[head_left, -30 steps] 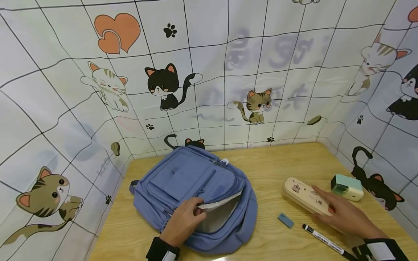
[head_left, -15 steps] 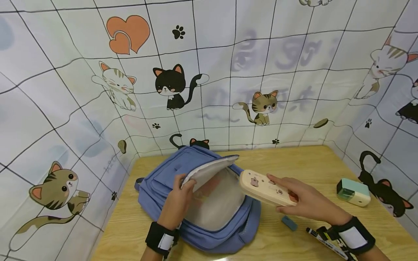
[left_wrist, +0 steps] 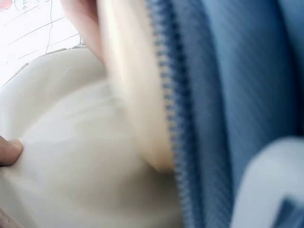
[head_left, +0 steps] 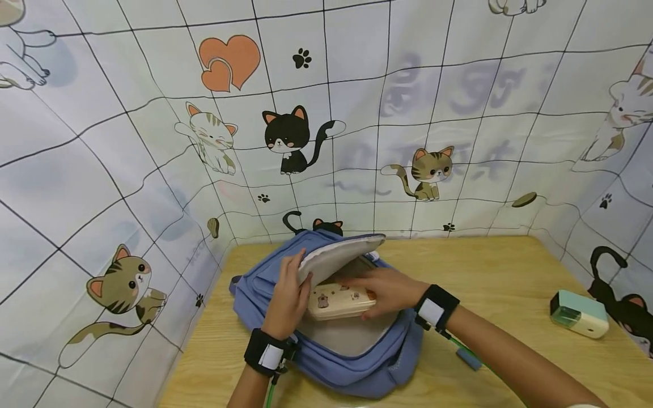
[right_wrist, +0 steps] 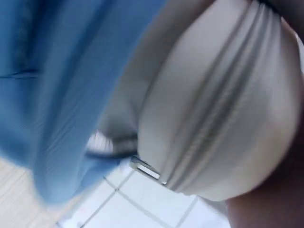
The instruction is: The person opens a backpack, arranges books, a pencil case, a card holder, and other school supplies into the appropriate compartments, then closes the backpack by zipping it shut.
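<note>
A blue backpack (head_left: 357,377) lies on the table with its main compartment unzipped. My left hand (head_left: 285,300) pinches the edge of its front flap (head_left: 344,255) and holds it up, showing the pale lining. Inside the opening, my right hand (head_left: 390,292) grips the right end of a cream pencil case (head_left: 339,303) printed with small bears. In the left wrist view, the pencil case (left_wrist: 135,85) is blurred beside the blue zipper teeth (left_wrist: 168,114), and a fingertip (left_wrist: 9,151) presses the lining. Pale lining (right_wrist: 209,109) fills much of the right wrist view, with the case hidden there.
On the wooden table (head_left: 474,272), a mint-and-cream box-shaped object (head_left: 579,314) stands at the right. A small blue eraser-like block (head_left: 468,358) lies beside my right forearm. A cat-print cloth (head_left: 357,124) hangs behind and along the sides.
My right hand has lifted the pencil case off the table and carried it left into the backpack. My left hand has raised the flap. The black-capped marker is no longer in view.
</note>
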